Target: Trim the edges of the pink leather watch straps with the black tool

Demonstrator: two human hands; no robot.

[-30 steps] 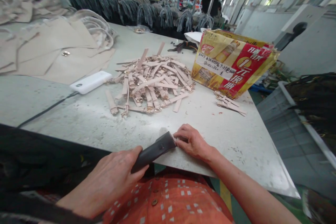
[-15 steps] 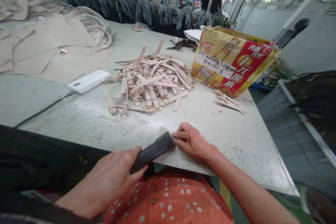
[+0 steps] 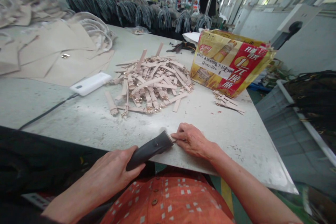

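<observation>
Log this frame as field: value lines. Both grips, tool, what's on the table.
left-hand grip: wrapped around the black handheld tool
right-hand grip: at the tool's far end; what it pinches, if anything, is unclear
strap pile: pale, gold-coloured metal fittings, on the table beyond both grips
white device: left of the pile, dark cable attached
carton: yellow and red, right of the pile
small strap cluster: at the carton's near side

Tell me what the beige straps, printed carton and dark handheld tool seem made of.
Beige straps: probably leather or imitation leather, matte; flat strips, stiff enough to stick up.
Printed carton: likely cardboard, slightly glossy; worn, creased rim.
Dark handheld tool: probably plastic, satin; smooth casing, soft highlights.
</observation>
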